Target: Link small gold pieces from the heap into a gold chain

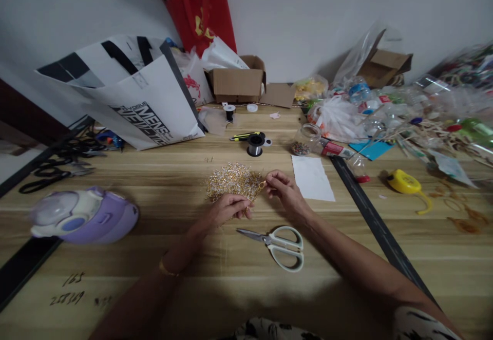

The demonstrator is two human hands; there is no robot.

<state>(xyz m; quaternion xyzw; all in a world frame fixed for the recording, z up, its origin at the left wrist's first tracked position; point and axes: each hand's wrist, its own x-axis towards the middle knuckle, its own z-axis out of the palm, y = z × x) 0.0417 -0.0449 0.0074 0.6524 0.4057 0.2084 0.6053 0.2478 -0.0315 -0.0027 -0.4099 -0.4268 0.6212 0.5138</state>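
A bushy bunch of gold and silver tinsel-like strands (pixel 233 180) lies on the wooden table before me. My left hand (pixel 232 207) is closed over its near side, thumb and fingers pinching some of the strands. At the bunch's right end my right hand (pixel 282 186) pinches a small looped piece of gold wire (pixel 262 185) between thumb and fingertips. Scissors with pale handles (pixel 285 247) rest just below the hands, their blades pointing left. A spool of silvery wire (pixel 255 146) stands beyond the bunch, beside a yellow and black utility knife (pixel 242 136).
A purple and white water bottle (pixel 103 218) lies at left, with black-handled tools (pixel 54 173) behind it. White paper (pixel 313 178), a jar of beads (pixel 304 142) and a yellow tape measure (pixel 403 182) are at right. Bags and a cardboard box (pixel 236 86) line the wall.
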